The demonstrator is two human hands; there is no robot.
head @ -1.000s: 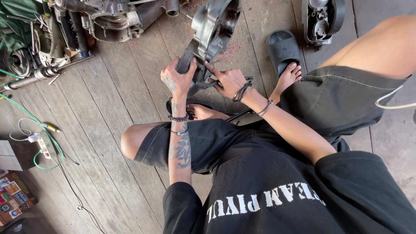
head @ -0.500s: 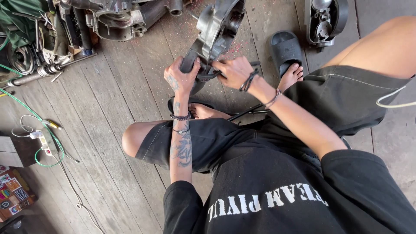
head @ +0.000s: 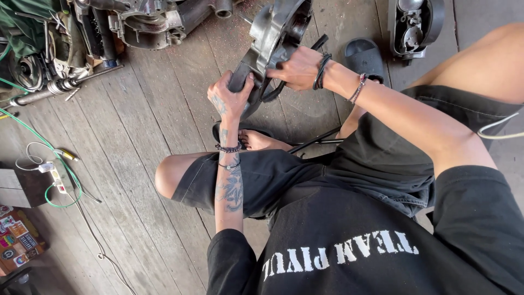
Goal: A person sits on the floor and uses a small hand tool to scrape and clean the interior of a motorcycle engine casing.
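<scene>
A grey metal engine casing (head: 275, 33) is held up in front of me, tilted over the wooden floor. My left hand (head: 232, 98) grips its lower narrow end. My right hand (head: 297, 68) is closed on the casing's right side, where a black rubber strap loops (head: 322, 42) beside my wrist. Both wrists carry dark bracelets. I sit on the floor with my left knee bent, a bare foot (head: 262, 141) below the casing.
More engine parts (head: 153, 22) and a metal shaft (head: 60, 87) lie at the top left. Another dark housing (head: 412, 27) stands at the top right beside a black sandal (head: 364, 57). A green cable (head: 33, 136) and a white plug (head: 54, 175) lie on the left planks.
Both hands have lifted the casing up off the floor and tilted it; my view has moved closer to it.
</scene>
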